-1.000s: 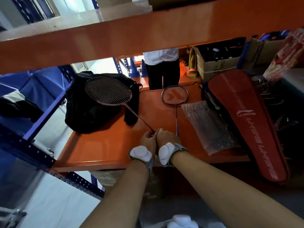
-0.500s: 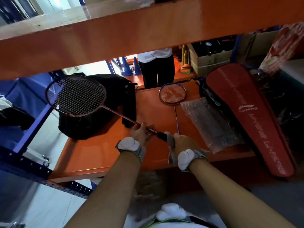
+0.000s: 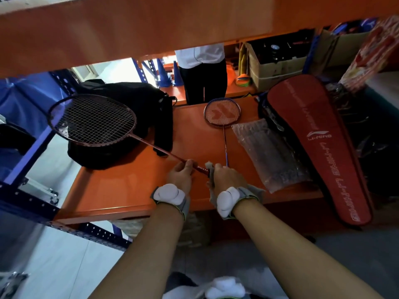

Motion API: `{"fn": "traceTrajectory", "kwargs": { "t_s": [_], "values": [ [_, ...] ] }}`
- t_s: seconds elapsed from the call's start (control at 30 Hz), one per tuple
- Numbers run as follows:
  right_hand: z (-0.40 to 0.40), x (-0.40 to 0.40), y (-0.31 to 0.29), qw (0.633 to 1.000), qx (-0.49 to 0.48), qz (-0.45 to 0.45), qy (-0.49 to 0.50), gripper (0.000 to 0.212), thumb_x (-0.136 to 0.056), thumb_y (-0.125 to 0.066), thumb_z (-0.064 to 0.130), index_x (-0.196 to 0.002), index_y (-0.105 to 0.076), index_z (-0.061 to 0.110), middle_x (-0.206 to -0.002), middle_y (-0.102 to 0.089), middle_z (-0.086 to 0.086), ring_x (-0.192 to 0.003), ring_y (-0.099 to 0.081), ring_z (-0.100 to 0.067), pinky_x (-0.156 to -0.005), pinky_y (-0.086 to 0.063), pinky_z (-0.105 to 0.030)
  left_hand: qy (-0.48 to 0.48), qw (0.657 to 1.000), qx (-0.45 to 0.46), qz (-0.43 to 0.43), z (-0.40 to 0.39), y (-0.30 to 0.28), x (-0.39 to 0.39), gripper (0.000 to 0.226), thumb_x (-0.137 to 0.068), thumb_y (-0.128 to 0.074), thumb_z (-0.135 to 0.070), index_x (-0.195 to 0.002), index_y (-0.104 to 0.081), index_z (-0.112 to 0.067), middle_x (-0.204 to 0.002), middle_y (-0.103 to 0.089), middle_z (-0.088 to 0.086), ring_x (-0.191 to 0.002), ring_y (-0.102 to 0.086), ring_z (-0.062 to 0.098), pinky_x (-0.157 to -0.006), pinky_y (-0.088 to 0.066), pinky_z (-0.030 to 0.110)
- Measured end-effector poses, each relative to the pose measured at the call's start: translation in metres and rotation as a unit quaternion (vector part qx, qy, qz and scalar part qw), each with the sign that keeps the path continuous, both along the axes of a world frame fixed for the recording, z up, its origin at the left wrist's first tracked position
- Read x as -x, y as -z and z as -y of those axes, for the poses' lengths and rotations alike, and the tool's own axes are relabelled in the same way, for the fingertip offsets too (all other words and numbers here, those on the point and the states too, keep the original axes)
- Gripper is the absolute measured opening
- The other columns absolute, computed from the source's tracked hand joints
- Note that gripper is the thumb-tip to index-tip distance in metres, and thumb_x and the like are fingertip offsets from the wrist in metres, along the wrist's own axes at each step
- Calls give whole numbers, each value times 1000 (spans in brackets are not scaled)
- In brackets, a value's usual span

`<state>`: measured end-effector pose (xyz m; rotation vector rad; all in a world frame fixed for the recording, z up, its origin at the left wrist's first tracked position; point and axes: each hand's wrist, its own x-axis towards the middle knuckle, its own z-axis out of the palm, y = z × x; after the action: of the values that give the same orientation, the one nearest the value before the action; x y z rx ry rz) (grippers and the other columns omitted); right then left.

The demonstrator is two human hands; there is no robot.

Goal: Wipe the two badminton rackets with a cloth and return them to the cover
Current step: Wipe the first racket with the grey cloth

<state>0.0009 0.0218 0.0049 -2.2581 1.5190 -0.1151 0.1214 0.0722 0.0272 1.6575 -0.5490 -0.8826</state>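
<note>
A dark red racket (image 3: 92, 119) hangs above the orange shelf (image 3: 121, 190), its head out to the left over a black bag. My left hand (image 3: 181, 175) pinches its red shaft just above the grip. My right hand (image 3: 224, 180) is closed around the grip end with a pale cloth (image 3: 209, 165) bunched against it. A second racket (image 3: 222, 112) with a blue frame lies flat on the shelf, handle pointing toward my right hand. The red Li-Ning cover (image 3: 323, 147) leans at the right.
A black bag (image 3: 138, 98) sits at the shelf's back left. A clear bubble-wrap sleeve (image 3: 269, 154) lies between the flat racket and the cover. A person (image 3: 203, 72) stands behind the shelf. Cardboard boxes (image 3: 276, 67) are at back right; an orange beam (image 3: 129, 29) crosses overhead.
The racket head swung out to the left, then came back a little. My hands slid apart along the shaft and have drawn closer again; the cloth now shows at the grip top.
</note>
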Motion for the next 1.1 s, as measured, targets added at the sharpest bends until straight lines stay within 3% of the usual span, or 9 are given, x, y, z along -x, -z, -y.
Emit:
{"fn": "traceTrajectory", "kwargs": {
  "t_s": [0.1,0.2,0.3,0.4,0.53,0.7,0.87,0.93,1.1],
  "values": [
    [-17,-8,3,998,52,31,-27,34,-95,-54,31,-123,-48,13,-116,-64,-10,-105,-63,-30,-80,-52,-39,19,1000,3,-3,-9,-1,10,19,-98,-57,-25,-96,-73,-15,-98,-73,18,-89,-66,31,-82,-54,45],
    [-21,-15,-3,997,48,46,-32,33,-101,-39,26,-128,-46,8,-126,-60,-14,-112,-60,-33,-85,-51,-44,35,999,1,-7,-16,3,27,25,-99,-55,-16,-114,-70,-3,-108,-71,12,-93,-66,23,-81,-55,26],
    [-21,-2,-5,997,21,50,-49,52,-99,-45,27,-144,-31,7,-139,-51,-12,-120,-58,-32,-91,-52,-45,9,996,-5,-88,-15,1,37,23,-97,-57,-18,-113,-72,-12,-122,-69,14,-114,-63,32,-103,-50,44],
    [-28,26,-2,996,13,62,-59,66,-92,-57,37,-148,-25,20,-125,-62,-6,-105,-66,-29,-82,-57,-44,-12,988,13,-156,-14,-4,38,17,-96,-59,-21,-93,-76,-18,-105,-76,12,-101,-70,30,-91,-57,44],
    [-33,59,10,996,-20,74,-38,32,-96,-51,32,-126,-45,22,-108,-69,-10,-96,-68,-33,-78,-57,-46,-32,978,52,-201,-13,-13,22,29,-100,-53,-20,-120,-61,0,-108,-75,11,-96,-72,23,-69,-59,32],
    [-35,75,16,997,-21,75,-16,25,-88,-61,40,-103,-54,21,-100,-72,-9,-91,-69,-32,-70,-55,-36,-37,980,52,-190,-16,-20,6,34,-102,-50,-23,-125,-58,2,-108,-73,11,-90,-72,17,-57,-60,25],
    [-28,67,10,998,-23,60,-13,50,-84,-67,47,-125,-53,21,-110,-71,-7,-98,-69,-28,-76,-53,-32,-46,980,60,-184,-17,-16,20,32,-102,-50,-22,-123,-59,1,-97,-75,7,-90,-73,17,-76,-62,35],
    [-24,56,3,998,-26,51,-26,60,-83,-68,49,-132,-47,20,-113,-70,-6,-100,-68,-27,-79,-54,-34,-38,982,59,-177,-17,-15,27,30,-102,-49,-20,-122,-59,0,-102,-74,10,-90,-73,18,-69,-61,29],
    [-17,32,-13,999,-10,34,-40,51,-84,-67,47,-121,-53,16,-115,-68,-9,-102,-66,-29,-86,-55,-42,-47,988,65,-135,-13,-17,30,23,-102,-48,-17,-115,-60,-1,-111,-69,17,-96,-69,27,-83,-56,37]
  ]
}}
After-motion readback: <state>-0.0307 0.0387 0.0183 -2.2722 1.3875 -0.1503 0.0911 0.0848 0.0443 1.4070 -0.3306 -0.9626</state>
